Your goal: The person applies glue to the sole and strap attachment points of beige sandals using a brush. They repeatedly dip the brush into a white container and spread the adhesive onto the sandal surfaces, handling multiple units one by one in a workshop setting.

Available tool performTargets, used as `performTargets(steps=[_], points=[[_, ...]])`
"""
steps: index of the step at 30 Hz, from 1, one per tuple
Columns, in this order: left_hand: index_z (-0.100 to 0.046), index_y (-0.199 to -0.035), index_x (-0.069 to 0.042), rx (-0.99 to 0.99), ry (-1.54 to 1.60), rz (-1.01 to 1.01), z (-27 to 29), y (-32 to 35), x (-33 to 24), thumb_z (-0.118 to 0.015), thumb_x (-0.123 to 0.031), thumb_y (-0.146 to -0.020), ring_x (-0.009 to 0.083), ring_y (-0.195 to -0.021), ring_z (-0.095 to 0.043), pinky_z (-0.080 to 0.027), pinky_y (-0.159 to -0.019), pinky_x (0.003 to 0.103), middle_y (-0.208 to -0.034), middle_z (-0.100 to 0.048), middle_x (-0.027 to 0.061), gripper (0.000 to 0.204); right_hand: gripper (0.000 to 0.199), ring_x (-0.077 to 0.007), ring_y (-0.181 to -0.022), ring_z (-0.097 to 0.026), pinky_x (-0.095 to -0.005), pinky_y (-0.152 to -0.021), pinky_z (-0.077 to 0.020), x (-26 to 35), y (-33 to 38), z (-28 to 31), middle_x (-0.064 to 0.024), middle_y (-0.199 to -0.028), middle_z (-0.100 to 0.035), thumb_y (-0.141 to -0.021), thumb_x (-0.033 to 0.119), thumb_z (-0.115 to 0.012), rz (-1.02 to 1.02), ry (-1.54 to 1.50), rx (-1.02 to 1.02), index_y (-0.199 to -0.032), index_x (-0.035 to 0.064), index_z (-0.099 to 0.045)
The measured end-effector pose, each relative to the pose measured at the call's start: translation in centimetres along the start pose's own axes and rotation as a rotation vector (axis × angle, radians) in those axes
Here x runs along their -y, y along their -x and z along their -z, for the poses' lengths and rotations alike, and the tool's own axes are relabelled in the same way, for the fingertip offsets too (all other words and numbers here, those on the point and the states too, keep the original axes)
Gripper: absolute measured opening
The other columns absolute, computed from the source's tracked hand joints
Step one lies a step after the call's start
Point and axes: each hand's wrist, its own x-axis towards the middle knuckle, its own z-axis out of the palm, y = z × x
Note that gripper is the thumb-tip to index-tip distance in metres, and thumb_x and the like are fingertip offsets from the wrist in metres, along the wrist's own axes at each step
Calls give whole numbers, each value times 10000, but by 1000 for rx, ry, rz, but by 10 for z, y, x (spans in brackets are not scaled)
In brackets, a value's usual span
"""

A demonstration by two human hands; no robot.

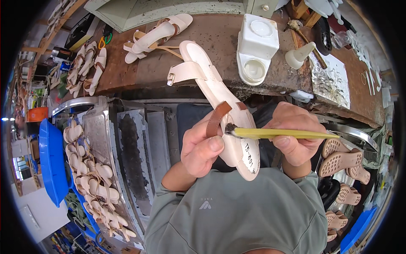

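A cream sandal (pixel 211 86) with a buckled ankle strap and a brown strap is held in front of my chest, its sole end with dark markings toward me. My left hand (pixel 198 150) is closed on its side, thumb and fingers near the brown strap (pixel 218 117). My right hand (pixel 296 129) is closed around a brush (pixel 275 133) with a yellow-green handle. Its dark bristles (pixel 231 129) touch or nearly touch the sandal beside the base of the brown strap; exact contact is hard to make out.
On the workbench (pixel 211 29) ahead lie another cream sandal (pixel 154 40), a white plastic container (pixel 259 34) with a round cup, a white nozzle-shaped piece (pixel 299 56) and a stained sheet (pixel 332 80). Several sandals (pixel 99 188) hang left near a blue tray (pixel 50 165); pinkish soles (pixel 340 161) stand right.
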Motion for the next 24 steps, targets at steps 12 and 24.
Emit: performTargets(steps=[12,24], points=[[-355,-1264,147,73,26,-14,-14,6,-5,-464,-199,-868,216,-1085,-493,-385,-929,338,-1258,-439,192,537,177,-180,-551,-584,-274,-487,-408,19,18,0,-130,-711,-655,-685,49,-734,96,-22,19,-807,-41,-643],[-468,-1135,126,31,-53,-43,-22,4,-6,-467,-212,-870,244,-1008,-536,-407,-886,352,-1156,-516,203,430,157,-180,-519,-602,-273,-454,-391,31,28,15,-114,-673,-654,-667,60,-738,193,-39,159,-772,-20,-653]])
